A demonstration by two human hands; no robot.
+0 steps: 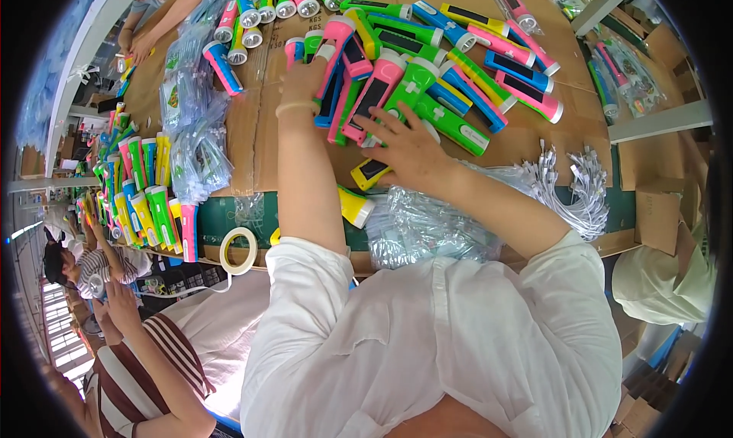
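Solar-panel flashlights in pink, green, blue and yellow lie heaped before me. My left hand (302,85) reaches into the heap's left side, its fingers closed against a pink-and-blue flashlight (337,35); some fingertips are hidden. My right hand (412,149) lies with fingers spread across the lower part of a pink flashlight (378,87) and a green flashlight (413,83). Below its wrist sits a yellow flashlight (369,172) with a dark panel. Another yellow flashlight (355,207) lies near the table edge, partly behind my left arm.
Clear plastic bags (427,228) lie near me, beside bundled white cables (569,186). More bagged items (187,132) and a row of flashlights (156,209) are on the left, with a tape roll (238,251). A co-worker (145,354) sits at left; another person's hands (137,45) work beyond.
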